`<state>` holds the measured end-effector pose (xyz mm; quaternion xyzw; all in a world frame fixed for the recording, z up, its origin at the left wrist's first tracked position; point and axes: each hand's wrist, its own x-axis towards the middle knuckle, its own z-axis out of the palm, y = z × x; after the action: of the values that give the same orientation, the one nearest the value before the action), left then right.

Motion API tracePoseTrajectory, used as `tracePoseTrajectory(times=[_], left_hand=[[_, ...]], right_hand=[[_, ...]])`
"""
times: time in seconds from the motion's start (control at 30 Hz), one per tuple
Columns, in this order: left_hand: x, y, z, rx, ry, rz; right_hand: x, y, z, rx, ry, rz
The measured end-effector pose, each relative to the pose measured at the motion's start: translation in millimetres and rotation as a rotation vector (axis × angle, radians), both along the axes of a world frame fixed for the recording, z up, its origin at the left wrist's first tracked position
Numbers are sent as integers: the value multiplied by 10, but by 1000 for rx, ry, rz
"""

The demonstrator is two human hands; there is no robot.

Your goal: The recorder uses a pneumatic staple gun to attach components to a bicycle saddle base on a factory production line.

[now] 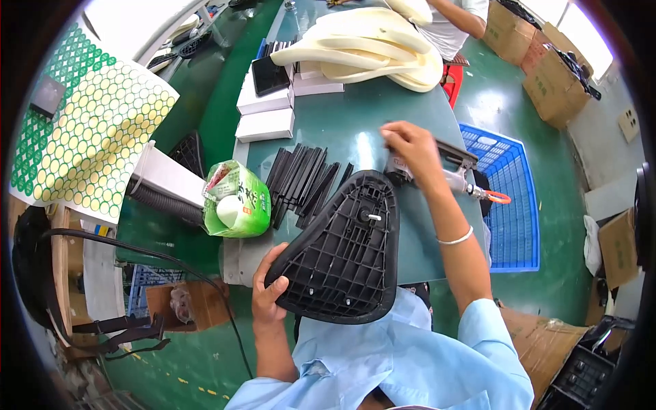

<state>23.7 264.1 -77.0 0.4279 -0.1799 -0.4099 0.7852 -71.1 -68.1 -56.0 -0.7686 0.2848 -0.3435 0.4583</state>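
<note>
A black, saddle-shaped plastic seat shell [342, 253] is tilted up at the table's near edge, its ribbed grid side showing. Along its lower left rim, my left hand [270, 287] is closed on it, thumb over the ribs. My right hand [413, 150] is beyond the shell to the right, over the body of a pneumatic stapler [456, 179] that lies on the table. Its fingers are bent together in a pinch; what they hold, if anything, is too small to make out. Several narrow black strips [301, 179] lie left of the shell.
A green bag [238, 205] stands at the table's left edge. Farther back are white boxes [265, 124] with a black phone [270, 75] on top, and piled cream foam pads [369, 48]. A blue crate [512, 205] is at right. Another person's arm [459, 17] shows at the back.
</note>
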Motion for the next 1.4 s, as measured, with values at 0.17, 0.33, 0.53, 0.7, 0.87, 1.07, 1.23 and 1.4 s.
tracePoseTrajectory(times=[0.17,0.33,0.53,0.7,0.87,1.07,1.23,1.4], left_hand=[[-2,104,-1,68,-44,-11],[42,81,-2,110,-80,-87],[38,-51,165,215,-54,-75],[-2,-109,249,257,-159,-62],[15,-132,307,386,-251,-89],[90,-500,595,328,-499,-326],[292,-1017,845,279,-677,-583],[445,-1339,830,214,-774,-676]], right_hand=[[168,351,274,228,62,211],[-488,-37,19,-580,216,-62],[-974,-78,40,-808,768,120],[-981,-107,-54,-675,671,109],[-1246,383,599,-248,588,83],[-2105,1112,681,221,136,-61],[-2384,1401,738,509,403,-44],[-2499,1492,543,445,398,-106]])
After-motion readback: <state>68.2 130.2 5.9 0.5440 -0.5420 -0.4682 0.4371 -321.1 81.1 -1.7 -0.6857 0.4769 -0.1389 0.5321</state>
